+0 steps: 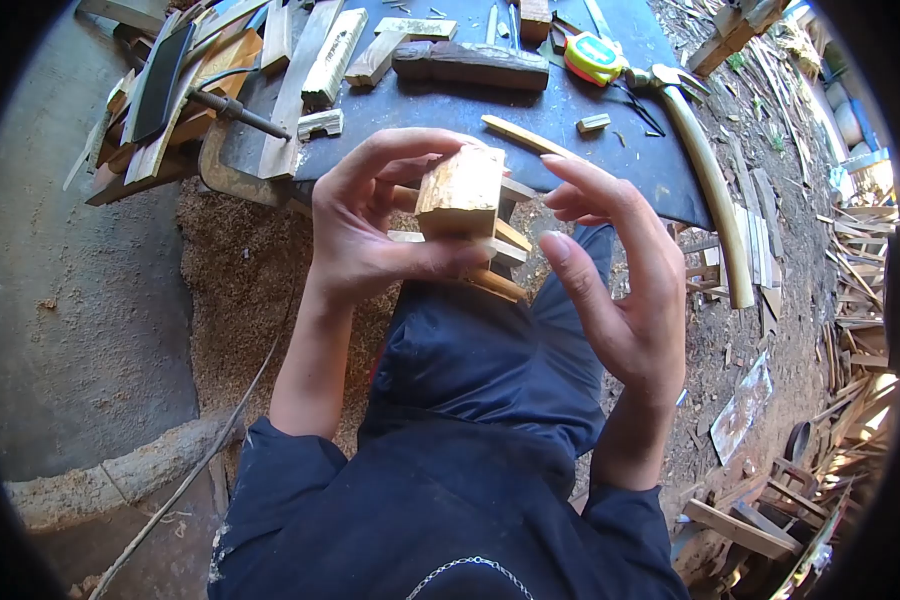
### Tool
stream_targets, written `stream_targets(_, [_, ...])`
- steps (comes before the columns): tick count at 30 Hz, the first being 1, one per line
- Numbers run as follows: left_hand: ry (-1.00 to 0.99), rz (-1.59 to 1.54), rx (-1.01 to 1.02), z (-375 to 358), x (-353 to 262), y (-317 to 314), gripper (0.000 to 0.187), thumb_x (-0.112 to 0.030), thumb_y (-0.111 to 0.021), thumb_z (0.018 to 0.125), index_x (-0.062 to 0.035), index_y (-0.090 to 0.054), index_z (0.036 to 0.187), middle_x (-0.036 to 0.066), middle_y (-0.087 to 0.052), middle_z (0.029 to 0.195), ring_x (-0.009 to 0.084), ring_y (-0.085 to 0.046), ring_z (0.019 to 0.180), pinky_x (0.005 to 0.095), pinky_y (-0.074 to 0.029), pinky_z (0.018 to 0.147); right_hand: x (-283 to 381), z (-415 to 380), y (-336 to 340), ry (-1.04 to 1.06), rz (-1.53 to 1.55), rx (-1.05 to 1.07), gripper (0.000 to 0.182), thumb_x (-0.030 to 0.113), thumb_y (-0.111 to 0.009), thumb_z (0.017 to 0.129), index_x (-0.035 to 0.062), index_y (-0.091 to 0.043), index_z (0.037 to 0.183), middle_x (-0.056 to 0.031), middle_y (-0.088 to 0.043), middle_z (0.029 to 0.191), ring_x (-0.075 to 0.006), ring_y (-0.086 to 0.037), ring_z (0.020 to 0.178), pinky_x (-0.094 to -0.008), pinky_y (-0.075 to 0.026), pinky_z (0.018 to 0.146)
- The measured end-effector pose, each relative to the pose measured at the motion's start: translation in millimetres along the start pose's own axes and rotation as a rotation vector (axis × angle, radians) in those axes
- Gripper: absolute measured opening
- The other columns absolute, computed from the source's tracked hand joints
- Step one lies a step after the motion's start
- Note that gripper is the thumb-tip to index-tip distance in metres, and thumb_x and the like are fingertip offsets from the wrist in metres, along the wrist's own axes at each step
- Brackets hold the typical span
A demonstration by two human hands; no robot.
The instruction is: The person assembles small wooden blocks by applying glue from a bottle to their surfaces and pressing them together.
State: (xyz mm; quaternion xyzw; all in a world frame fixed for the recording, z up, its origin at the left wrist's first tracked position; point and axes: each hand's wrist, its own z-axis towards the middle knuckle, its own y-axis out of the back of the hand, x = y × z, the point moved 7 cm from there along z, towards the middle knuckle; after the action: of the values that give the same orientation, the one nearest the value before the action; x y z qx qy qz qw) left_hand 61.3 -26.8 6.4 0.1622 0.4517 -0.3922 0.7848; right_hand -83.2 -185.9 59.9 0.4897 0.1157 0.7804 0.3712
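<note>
My left hand (370, 220) grips a wooden block (460, 190) in front of my lap, thumb on its near side and fingers around its far left side. Several thin wooden pieces (510, 243) stick out to the right behind and below the block; how they join it is hidden. To the right, my right hand (625, 265) is raised with thumb and fingers apart, holding nothing and not touching the block. Just beyond the hands, a pointed wooden strip (530, 137) lies on the dark table (420, 108).
On the table are a dark wooden plane-like block (470, 66), a yellow tape measure (592, 58), a long-handled hammer (705, 170), a clamp (240, 113) and wood offcuts (335, 57). A phone (164, 80) rests on stacked wood at left.
</note>
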Motion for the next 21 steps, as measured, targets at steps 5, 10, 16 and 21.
stream_targets(5, [-0.064,0.065,-0.037,7.8,-7.5,4.1,0.078,0.000,-0.101,0.069,0.0015,-0.065,0.138,0.017,-0.075,0.128,0.0252,-0.075,0.118,0.0377,-0.069,0.095,-2.8,0.1,0.4,-0.023,0.009,0.005,0.051,0.016,-0.083,0.094,0.0036,-0.067,0.140,-0.0155,-0.072,0.112,-0.0279,-0.071,0.102,-0.0403,-0.057,0.093])
stream_targets(10, [-0.057,-0.003,-0.044,3.3,-5.4,-2.8,0.079,0.000,-0.100,0.070,0.0018,-0.064,0.140,0.017,-0.074,0.129,0.0247,-0.074,0.121,0.0385,-0.069,0.095,0.3,4.7,-5.6,0.047,0.017,0.018,0.064,0.017,-0.090,0.086,0.0030,-0.064,0.143,-0.0157,-0.071,0.126,-0.0289,-0.070,0.115,-0.0408,-0.056,0.098])
stream_targets(16, [-0.085,0.009,-0.019,-0.3,-6.9,-5.8,0.080,0.001,-0.100,0.070,0.0014,-0.062,0.141,0.018,-0.074,0.130,0.0244,-0.073,0.121,0.0391,-0.068,0.097,-7.1,-0.5,-14.9,-0.010,0.193,0.000,0.062,0.016,-0.091,0.083,0.0033,-0.064,0.137,-0.0150,-0.070,0.131,-0.0288,-0.070,0.119,-0.0398,-0.056,0.097])
stream_targets(21, [-0.028,-0.044,-0.057,-1.1,-4.0,-5.4,0.079,0.000,-0.098,0.074,0.0003,-0.061,0.143,0.018,-0.075,0.128,0.0243,-0.075,0.119,0.0385,-0.067,0.098,-6.4,-1.2,-18.8,0.049,0.213,-0.089,0.044,0.014,-0.091,0.083,0.0050,-0.069,0.120,-0.0168,-0.069,0.130,-0.0319,-0.069,0.122,-0.0425,-0.056,0.100])
